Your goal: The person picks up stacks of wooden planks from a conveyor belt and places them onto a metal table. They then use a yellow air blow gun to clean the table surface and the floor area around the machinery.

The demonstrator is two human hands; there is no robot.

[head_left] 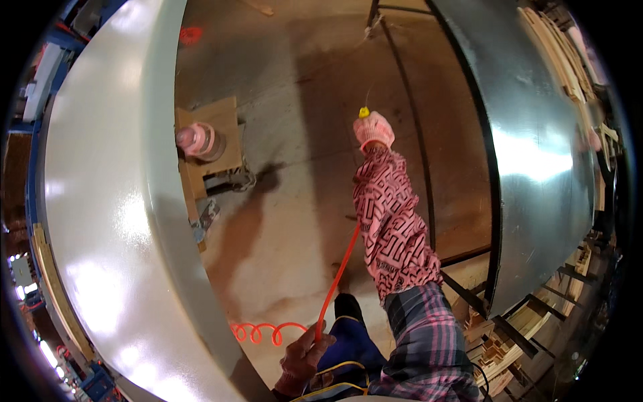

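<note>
Low in the view, my left hand is closed around a red-orange air hose. Part of the hose is coiled to the left of that hand, and a straight length runs up until my right sleeve hides it. My right arm, in a pink and black patterned sleeve, reaches far forward over the floor. At its end my right hand, in a pale knitted glove, is closed around something mostly hidden. A small yellow piece shows just beyond the fingers; the kind of tool cannot be made out.
A long glossy pale panel flanks me on the left, and a dark shiny panel on a black metal frame on the right. A pinkish container stands on cardboard on the floor. Wood pieces lie below the dark panel.
</note>
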